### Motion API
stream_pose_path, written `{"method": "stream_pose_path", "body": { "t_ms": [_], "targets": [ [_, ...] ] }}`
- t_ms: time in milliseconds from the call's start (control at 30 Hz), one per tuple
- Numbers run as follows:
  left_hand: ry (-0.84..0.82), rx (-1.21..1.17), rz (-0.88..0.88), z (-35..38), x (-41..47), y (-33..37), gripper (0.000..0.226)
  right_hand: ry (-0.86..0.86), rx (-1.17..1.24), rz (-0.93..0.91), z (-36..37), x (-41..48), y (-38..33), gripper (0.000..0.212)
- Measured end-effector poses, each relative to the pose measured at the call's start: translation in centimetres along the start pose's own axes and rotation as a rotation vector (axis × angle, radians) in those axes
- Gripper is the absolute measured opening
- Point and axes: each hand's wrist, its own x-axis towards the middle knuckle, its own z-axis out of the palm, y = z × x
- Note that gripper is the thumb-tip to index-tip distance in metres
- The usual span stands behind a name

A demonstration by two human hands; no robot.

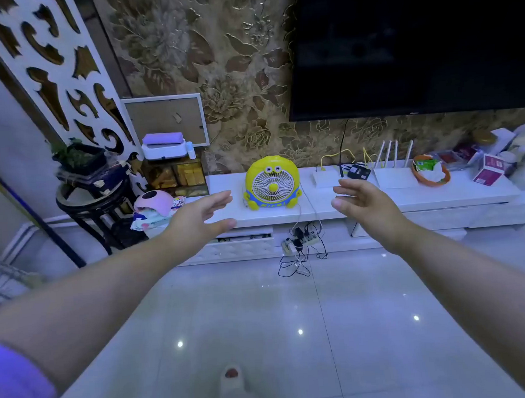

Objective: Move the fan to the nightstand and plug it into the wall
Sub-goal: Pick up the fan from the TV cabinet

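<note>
A small yellow cartoon fan (pixel 272 182) with a white grille stands upright on the long white TV cabinet (pixel 410 199), below the left edge of the wall TV. Its white cord (pixel 312 206) drops over the cabinet's front edge to a power strip (pixel 303 241) on the floor. My left hand (pixel 201 214) is stretched out, fingers apart, to the left of the fan and nearer to me. To the fan's right my right hand (pixel 364 202) is likewise spread with nothing in it. Neither hand touches the fan. No nightstand is in sight.
A black wall TV (pixel 412 42) hangs above the cabinet. Routers (pixel 391 174), a black box (pixel 358 171), an orange basket (pixel 430 171) and boxes sit right of the fan. A round dark stand (pixel 95 198) with a plant stands at the left. Loose cables (pixel 294 266) lie on the glossy floor.
</note>
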Motion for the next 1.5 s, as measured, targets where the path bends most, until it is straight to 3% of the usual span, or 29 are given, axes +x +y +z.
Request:
{"method": "stream_pose_path", "body": {
  "t_ms": [867,1233,1500],
  "targets": [
    [-0.110,-0.004,0.038,-8.9,24.2,-6.3,0.061,0.110,-0.044,0.015,5.0,21.8,-2.7,0.052],
    [-0.139,-0.011,-0.021,-7.1,31.2,-8.2,0.060,0.089,-0.005,0.123,4.5,28.1,0.5,0.050],
    [-0.029,-0.084,-0.140,-2.4,37.9,-9.2,0.055,-0.007,0.008,0.171,1.6,37.1,3.5,0.051]
  ]
}}
